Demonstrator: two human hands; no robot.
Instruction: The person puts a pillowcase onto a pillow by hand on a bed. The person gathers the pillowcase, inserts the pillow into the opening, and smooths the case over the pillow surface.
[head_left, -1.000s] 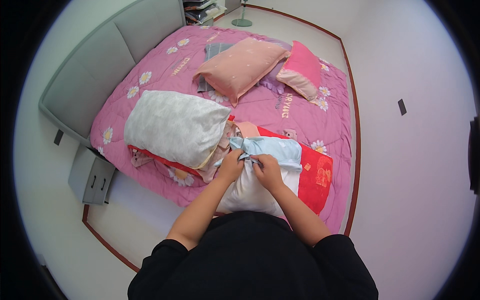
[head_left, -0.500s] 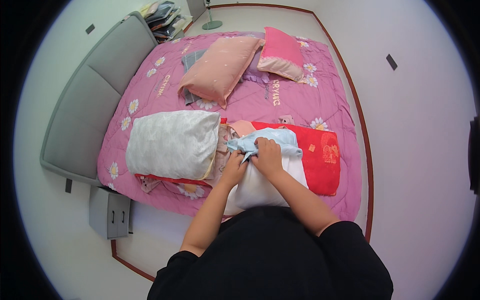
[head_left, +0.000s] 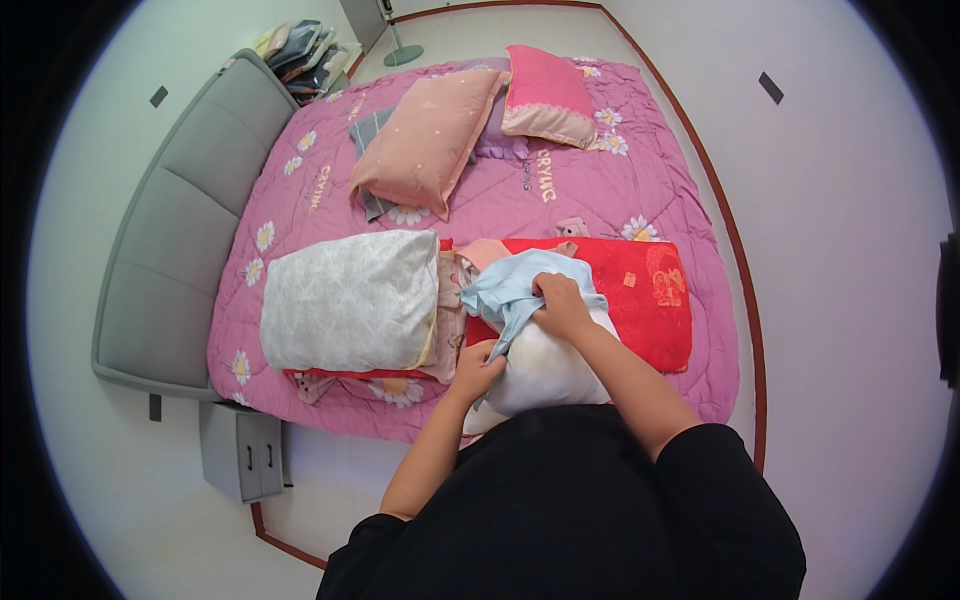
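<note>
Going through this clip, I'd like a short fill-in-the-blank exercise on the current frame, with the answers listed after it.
1. The cloth held by the left hand and the right hand is light ____.
2. The hand nearer the headboard is the ____ one.
3. The bedding showing to the right of the white pillow is mainly ____.
4. The nightstand shows ____ black handles.

Missing words: blue; left; red; two.
</note>
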